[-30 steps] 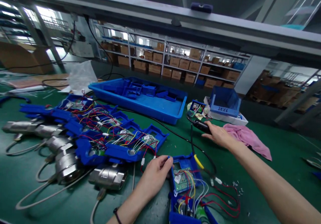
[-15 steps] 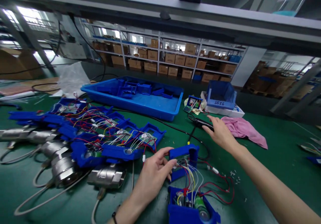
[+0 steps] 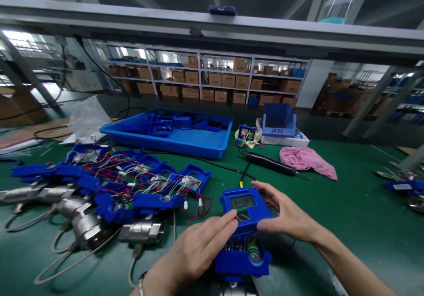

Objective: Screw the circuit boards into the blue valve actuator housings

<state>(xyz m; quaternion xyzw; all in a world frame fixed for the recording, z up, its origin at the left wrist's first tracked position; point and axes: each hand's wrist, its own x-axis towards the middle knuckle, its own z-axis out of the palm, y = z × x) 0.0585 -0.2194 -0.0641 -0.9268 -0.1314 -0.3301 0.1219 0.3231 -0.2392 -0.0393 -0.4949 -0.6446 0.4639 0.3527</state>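
Note:
A blue plastic cover with a small display window (image 3: 242, 201) is tilted, its outer face toward me, above a blue housing base (image 3: 241, 265). In the base sits a green cylindrical cell (image 3: 254, 252), with a metal fitting partly visible underneath. My left hand (image 3: 198, 245) is closed at the cover's left and front edge, fingers together on its face. My right hand (image 3: 288, 212) grips the right side, thumb at the near corner and fingers at the far one. Most wires inside are hidden. Beyond lies a black pen-shaped electric screwdriver (image 3: 271, 162), touched by neither hand.
Several opened blue housings with wires (image 3: 159, 176) and metal valve bodies (image 3: 142, 232) crowd the left. Behind are a large blue tray (image 3: 165, 143) of blue parts and a small blue bin (image 3: 280, 121). A pink cloth (image 3: 308, 160) lies right; a shelf beam (image 3: 159, 20) crosses overhead.
My right hand has left the screwdriver, now lying on the table, and come to the cover. The cover has been turned display side toward me and brought over the base.

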